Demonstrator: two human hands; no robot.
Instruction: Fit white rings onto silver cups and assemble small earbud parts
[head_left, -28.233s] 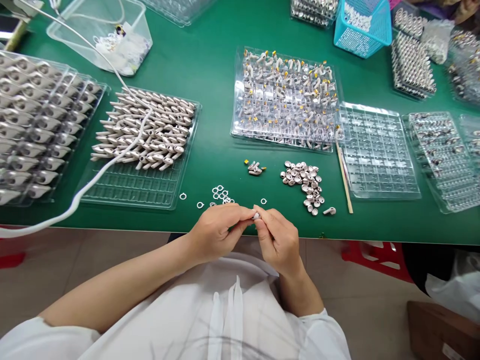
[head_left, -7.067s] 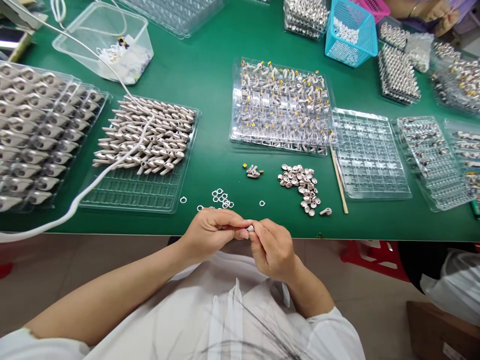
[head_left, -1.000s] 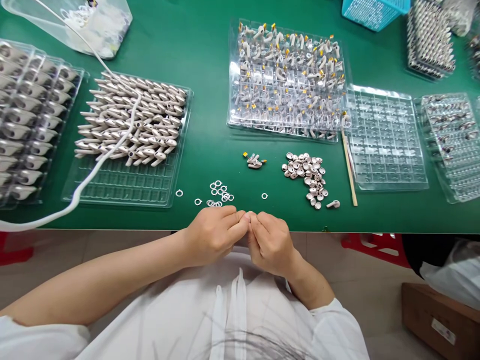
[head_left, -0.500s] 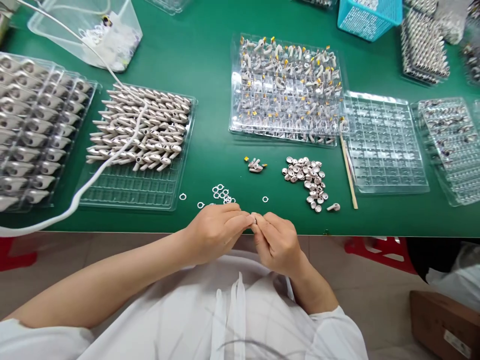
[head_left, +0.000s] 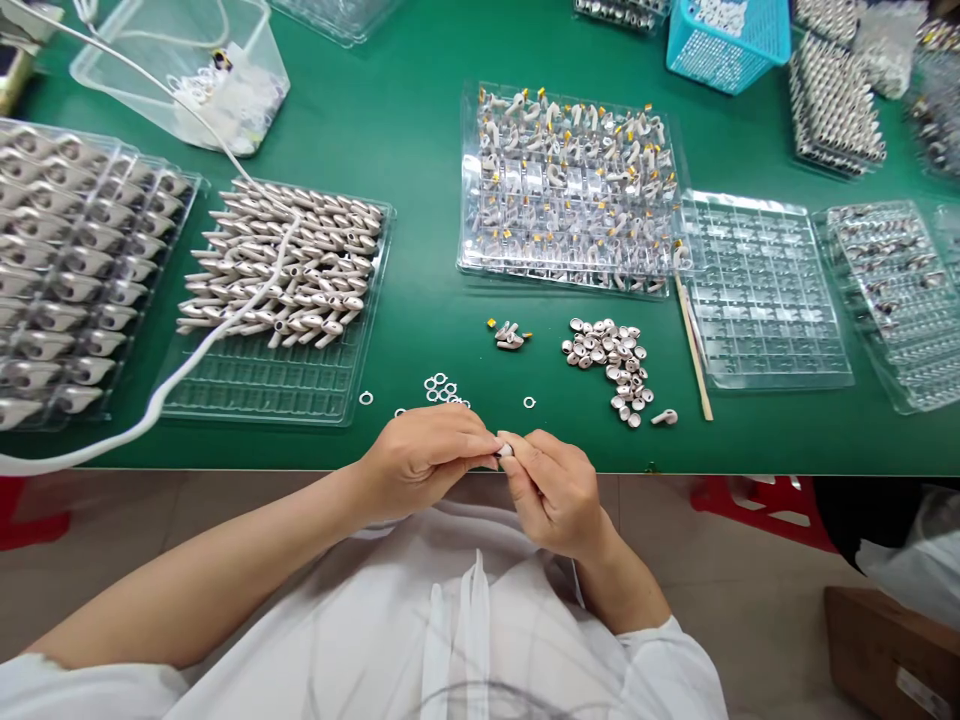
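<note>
Just above the table's front edge, my left hand (head_left: pixel 424 455) and my right hand (head_left: pixel 555 487) meet fingertip to fingertip. Between them they pinch a small pale earbud shell piece (head_left: pixel 506 451), mostly covered by the fingers. Small white rings (head_left: pixel 441 388) lie just beyond my left hand, and a single white ring (head_left: pixel 529 402) lies beyond the fingertips. Past my right hand is a pile of small round metallic-beige caps (head_left: pixel 611 360), with one stemmed earbud shell (head_left: pixel 664 417) beside it. A few earbud parts with yellow tabs (head_left: pixel 510 336) sit farther in.
A clear tray of parts with yellow tabs (head_left: pixel 570 190) lies ahead. Trays of beige shells (head_left: pixel 292 260) stand at left, crossed by a white cable (head_left: pixel 217 325). A wooden stick (head_left: pixel 694 350), an unfilled clear tray (head_left: pixel 765 290) and a blue basket (head_left: pixel 727 50) are at right.
Half a second ago the piece was nearly hidden between my fingers; now its pale, rounded side shows. My left fingers have straightened slightly. The camera view has shifted, and the table items lie as before.
</note>
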